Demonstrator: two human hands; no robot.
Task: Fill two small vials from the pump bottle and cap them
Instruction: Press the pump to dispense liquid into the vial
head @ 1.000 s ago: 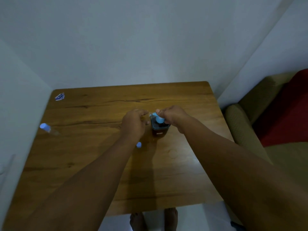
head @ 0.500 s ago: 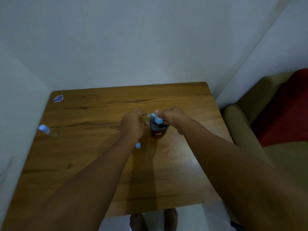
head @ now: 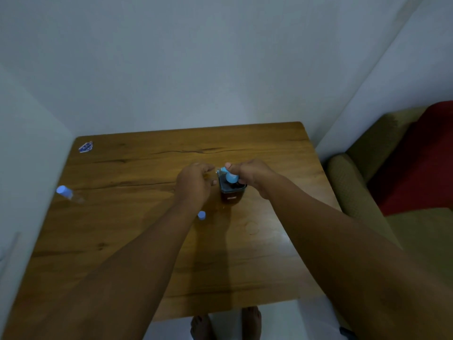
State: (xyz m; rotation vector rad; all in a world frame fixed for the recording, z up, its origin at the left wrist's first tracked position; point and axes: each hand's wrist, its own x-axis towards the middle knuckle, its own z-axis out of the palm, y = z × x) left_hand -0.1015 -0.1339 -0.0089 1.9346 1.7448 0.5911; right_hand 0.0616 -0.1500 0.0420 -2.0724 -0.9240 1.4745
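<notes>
A square brown pump bottle [head: 230, 196] with a light-blue pump head [head: 230, 177] stands mid-table. My right hand [head: 252, 175] grips the pump head, thumb on top. My left hand [head: 196, 184] is closed just left of the spout; a bit of clear vial [head: 217, 171] shows at its fingertips beside the nozzle. A loose blue cap [head: 201, 215] lies on the table below my left hand. A second clear vial with a blue cap [head: 66, 193] lies on its side at the table's left edge.
The wooden table [head: 137, 229] sits in a corner of white walls. A blue-white wrapper [head: 85, 147] lies at its far left corner. An olive sofa with a red cushion [head: 416, 163] stands to the right. Bare feet [head: 225, 322] show below the near edge.
Both hands stay at the pump bottle; only slight shifts of the hands and the camera show.
</notes>
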